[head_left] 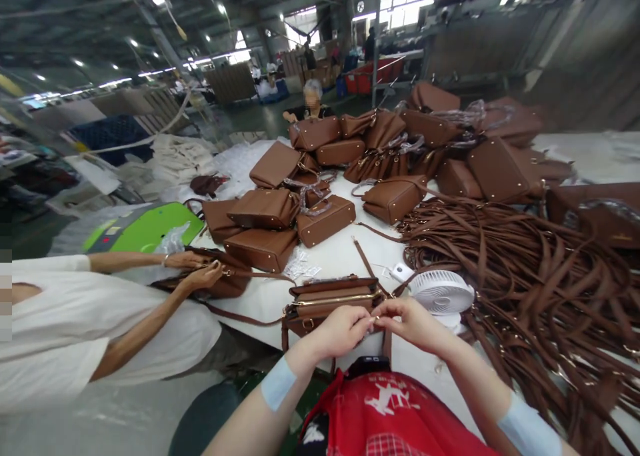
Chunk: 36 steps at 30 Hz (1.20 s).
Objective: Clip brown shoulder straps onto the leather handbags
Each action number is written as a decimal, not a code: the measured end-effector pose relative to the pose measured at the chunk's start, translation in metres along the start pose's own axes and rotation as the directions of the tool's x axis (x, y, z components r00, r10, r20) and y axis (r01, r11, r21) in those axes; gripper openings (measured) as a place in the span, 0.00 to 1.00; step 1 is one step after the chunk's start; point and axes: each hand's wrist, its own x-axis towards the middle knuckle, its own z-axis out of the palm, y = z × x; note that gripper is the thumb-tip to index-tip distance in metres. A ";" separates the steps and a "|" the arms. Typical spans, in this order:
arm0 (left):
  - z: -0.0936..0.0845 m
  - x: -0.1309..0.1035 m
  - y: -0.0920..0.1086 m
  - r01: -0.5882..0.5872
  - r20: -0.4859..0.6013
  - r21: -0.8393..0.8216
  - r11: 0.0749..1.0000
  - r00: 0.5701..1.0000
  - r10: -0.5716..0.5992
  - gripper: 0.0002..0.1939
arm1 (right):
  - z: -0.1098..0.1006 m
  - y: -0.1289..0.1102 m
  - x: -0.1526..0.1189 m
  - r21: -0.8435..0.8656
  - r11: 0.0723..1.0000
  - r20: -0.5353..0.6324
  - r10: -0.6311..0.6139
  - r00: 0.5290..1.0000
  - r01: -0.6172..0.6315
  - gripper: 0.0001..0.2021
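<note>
red apron (425,419), pale-blue forearm patches (279,383)

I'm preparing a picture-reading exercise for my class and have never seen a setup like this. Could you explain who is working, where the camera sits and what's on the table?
No machine works here: the single picture comes from a camera worn on someone's head, looking forward and down. The wearer's left hand and right hand meet at the fingertips, pinching what looks like a small gold-coloured fitting, at the near side of a brown handbag with a gold zip. On the white table lie more handbags, a heap of brown straps and a white fan. The hands further left are a co-worker's, on another bag.
</note>
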 end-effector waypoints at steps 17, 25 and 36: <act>0.001 0.081 0.014 -0.033 0.066 0.687 0.726 0.998 -0.017 0.19 | -0.006 0.090 0.020 0.375 0.905 -0.265 0.314 0.912 -0.203 0.14; 0.001 0.117 -0.001 0.014 0.043 0.680 0.733 0.997 -0.059 0.23 | 0.001 0.132 0.045 0.352 0.877 -0.260 0.427 0.866 -0.327 0.08; 0.011 0.147 -0.016 -0.091 0.200 0.745 0.661 0.976 -0.090 0.20 | 0.015 0.144 0.053 0.467 0.823 -0.218 0.463 0.859 -0.324 0.08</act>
